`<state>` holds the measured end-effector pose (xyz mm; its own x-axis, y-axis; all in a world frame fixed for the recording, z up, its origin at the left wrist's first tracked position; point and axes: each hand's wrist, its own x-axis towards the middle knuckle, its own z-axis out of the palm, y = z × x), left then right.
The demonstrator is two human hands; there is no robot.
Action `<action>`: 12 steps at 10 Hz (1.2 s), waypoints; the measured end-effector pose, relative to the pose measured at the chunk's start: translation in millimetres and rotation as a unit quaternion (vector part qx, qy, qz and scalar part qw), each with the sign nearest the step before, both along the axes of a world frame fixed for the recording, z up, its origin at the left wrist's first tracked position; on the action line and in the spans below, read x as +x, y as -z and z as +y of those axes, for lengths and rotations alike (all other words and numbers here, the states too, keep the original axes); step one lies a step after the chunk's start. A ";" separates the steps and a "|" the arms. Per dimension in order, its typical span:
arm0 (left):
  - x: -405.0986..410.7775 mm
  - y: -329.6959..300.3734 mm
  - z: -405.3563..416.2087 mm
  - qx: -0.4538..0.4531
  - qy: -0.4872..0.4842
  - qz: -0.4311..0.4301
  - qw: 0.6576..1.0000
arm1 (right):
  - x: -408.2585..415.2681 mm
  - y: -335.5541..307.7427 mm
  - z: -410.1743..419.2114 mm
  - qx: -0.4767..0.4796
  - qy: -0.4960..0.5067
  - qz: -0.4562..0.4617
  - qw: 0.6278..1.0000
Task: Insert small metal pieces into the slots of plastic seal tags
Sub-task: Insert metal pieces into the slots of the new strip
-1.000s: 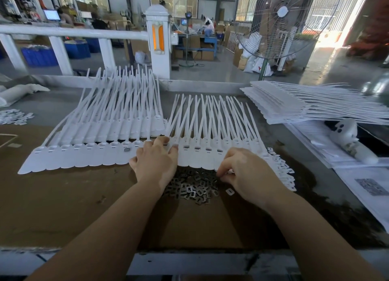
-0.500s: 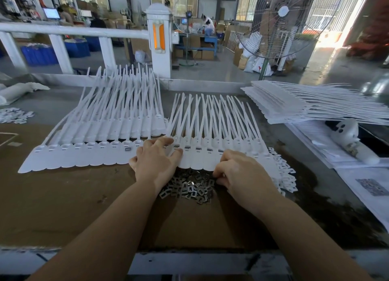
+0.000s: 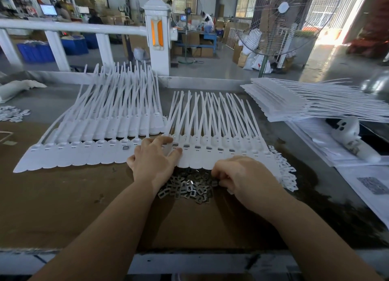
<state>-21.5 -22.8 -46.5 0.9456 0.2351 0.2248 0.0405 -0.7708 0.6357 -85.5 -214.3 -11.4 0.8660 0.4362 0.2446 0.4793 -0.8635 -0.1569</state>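
Left hand point(image 3: 154, 160): forearm reaches in from the lower left; palm down, fingers straight and spread, pressing flat on the heads of the middle row of tags point(image 3: 212, 154); it grips nothing.
Right hand point(image 3: 244, 175): forearm comes in from the lower right; knuckles up, fingers curled under at the near edge of the same row, above the metal pieces point(image 3: 189, 187). Fingertips are hidden, so whether they pinch a piece cannot be told.
Middle row of tags: white plastic, flat rounded heads overlapping like shingles, thin straps fanning away; several slots show a small dark metal insert.
Left row of tags point(image 3: 84, 152): same white plastic, lying just beside the left hand; one slot shows an insert.
Metal pieces: small, flat, grey, shiny, each with a rectangular hole; a loose heap on the table between the two hands.
Table point(image 3: 63, 207): brown, matt, board-like surface.
Stacked tags point(image 3: 305, 104): white pile, far right, well apart from both hands.
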 end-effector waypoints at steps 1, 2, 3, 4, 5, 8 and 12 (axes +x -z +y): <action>-0.2 0.7 0.6 -0.004 0.002 -0.005 1.000 | 1.4 -6.7 -4.8 0.105 0.033 0.045 0.993; 0.5 1.0 0.6 -0.003 0.000 -0.005 1.000 | 10.8 -12.7 -14.1 0.187 0.073 0.059 0.978; 0.8 1.7 0.9 -0.001 -0.001 -0.004 1.000 | 23.1 -14.6 -25.0 0.221 0.107 0.065 0.967; 1.3 2.6 1.1 0.002 -0.003 -0.007 1.000 | 36.9 -15.0 -35.9 0.234 0.158 0.041 0.958; 1.8 2.8 1.2 0.006 -0.006 -0.006 1.000 | 49.1 -14.5 -41.3 0.201 0.201 0.030 0.958; 1.3 2.4 1.2 0.007 -0.006 -0.001 1.000 | 62.3 -21.0 -39.1 0.090 0.219 0.071 0.969; 1.7 1.8 0.8 0.004 -0.005 -0.001 1.000 | 65.0 -31.7 -40.3 0.064 0.208 0.121 0.968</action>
